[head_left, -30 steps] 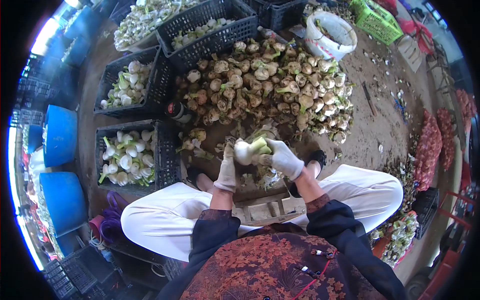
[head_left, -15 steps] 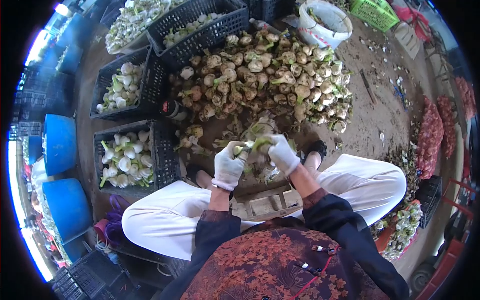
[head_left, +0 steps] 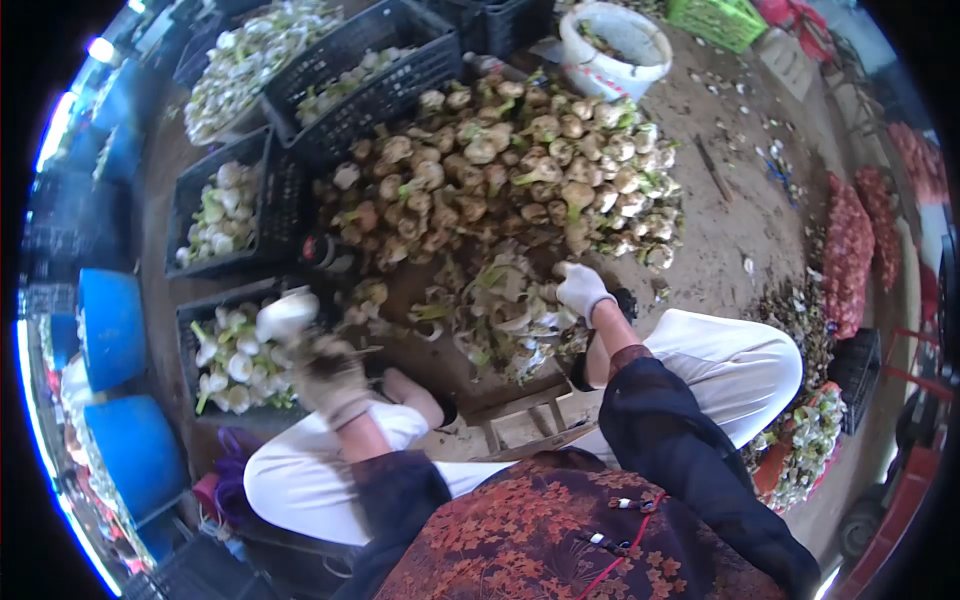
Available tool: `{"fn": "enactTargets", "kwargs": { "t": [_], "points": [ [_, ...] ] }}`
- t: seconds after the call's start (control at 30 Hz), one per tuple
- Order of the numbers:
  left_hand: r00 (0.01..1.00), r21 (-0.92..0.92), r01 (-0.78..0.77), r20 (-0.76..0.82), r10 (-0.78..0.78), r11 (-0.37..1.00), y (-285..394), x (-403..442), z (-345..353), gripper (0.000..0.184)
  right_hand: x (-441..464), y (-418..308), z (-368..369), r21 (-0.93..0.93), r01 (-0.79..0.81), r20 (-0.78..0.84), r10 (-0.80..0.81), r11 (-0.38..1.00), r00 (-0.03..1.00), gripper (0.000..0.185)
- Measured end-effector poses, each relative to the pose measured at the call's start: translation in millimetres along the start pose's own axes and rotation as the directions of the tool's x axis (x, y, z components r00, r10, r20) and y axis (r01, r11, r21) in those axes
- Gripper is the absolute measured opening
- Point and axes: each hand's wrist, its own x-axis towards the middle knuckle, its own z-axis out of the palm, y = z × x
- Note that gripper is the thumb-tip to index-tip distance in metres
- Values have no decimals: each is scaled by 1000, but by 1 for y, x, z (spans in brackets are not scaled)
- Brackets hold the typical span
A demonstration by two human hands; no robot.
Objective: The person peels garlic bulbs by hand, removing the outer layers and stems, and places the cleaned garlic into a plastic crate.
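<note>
My left hand [head_left: 332,380], in a pale glove, is smeared by motion above the near edge of the left crate. A white garlic bulb [head_left: 287,314], also blurred, is just beyond its fingers; whether it is gripped or loose I cannot tell. My gloved right hand [head_left: 583,291] is closed beside the peeled skins, and what it may hold is hidden. Below it lies a heap of garlic skins and leaves [head_left: 505,300]. Cleaned white bulbs with green stems [head_left: 240,365] fill part of the black crate [head_left: 190,318]. A large pile of dirty garlic bulbs [head_left: 480,165] spreads in front.
A second black crate [head_left: 268,215] and a larger one [head_left: 385,85] hold more garlic. A white bucket [head_left: 610,78] stands behind the pile. Blue tubs [head_left: 135,445] are at left. Red net sacks [head_left: 850,260] lean at right. A wooden stool frame [head_left: 515,408] is between my legs.
My hands have parted. The left swung left to the crate, with a white bulb now near its fingers. The right moved slightly right and dropped away from the green stem.
</note>
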Motion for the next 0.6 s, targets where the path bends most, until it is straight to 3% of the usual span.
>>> {"fn": "enactTargets", "kwargs": {
  "t": [0.03,0.1,0.13,0.2,0.23,0.27,0.3,0.33,0.37,0.4,0.43,0.47,0.5,0.53,0.57,0.6],
  "points": [
    [998,-128,-58,11,59,990,12,-2,15,38,-5,-19,-31,28,-80,-127,83,996,988,40],
    [993,-3,-109,47,109,994,18,-3,38,44,25,-20,-51,120,-201,-370,232,972,899,38],
    [994,81,-93,-53,98,992,15,4,32,52,46,-20,-64,144,-304,-394,336,942,855,42],
    [995,169,62,-89,-47,984,-9,14,12,43,75,-27,-85,182,-430,-427,465,884,776,54],
    [975,235,157,-192,-112,959,-31,10,19,30,86,-32,-92,191,-456,-437,492,869,753,62],
    [967,509,174,-250,-48,843,-56,10,21,25,108,-22,-87,178,-528,-298,556,831,776,74],
    [959,691,121,-267,97,713,-83,3,18,26,115,-15,-77,246,-472,-326,531,847,783,68],
    [991,812,126,-133,-29,570,-95,-5,19,29,116,-8,-74,272,-439,-315,510,856,800,58],
    [972,837,227,-163,-169,498,-105,-14,28,29,115,1,-70,294,-414,-304,495,861,814,49],
    [981,921,43,35,-191,387,-122,-11,3,33,118,14,-57,275,-398,-319,474,875,821,30],
    [960,927,-27,128,-248,373,-135,-16,1,45,99,6,-51,782,-276,-34,482,558,876,22],
    [932,950,-166,239,-273,266,-146,-17,0,58,80,-4,-44,887,-416,279,485,201,829,22],
    [879,895,-433,395,-267,-102,-150,-18,10,72,60,-17,-32,825,-536,561,365,-177,743,22],
    [864,885,-459,424,-272,-78,-156,-18,10,76,14,-64,-49,783,-615,622,137,-98,771,28],
    [849,873,-484,452,-274,-58,-160,-19,7,80,-11,-84,-36,768,-621,604,-143,-159,784,37],
    [880,943,-258,319,-353,210,-161,-19,0,84,-35,-104,-37,813,-579,556,-205,-67,805,40]
  ]
}}
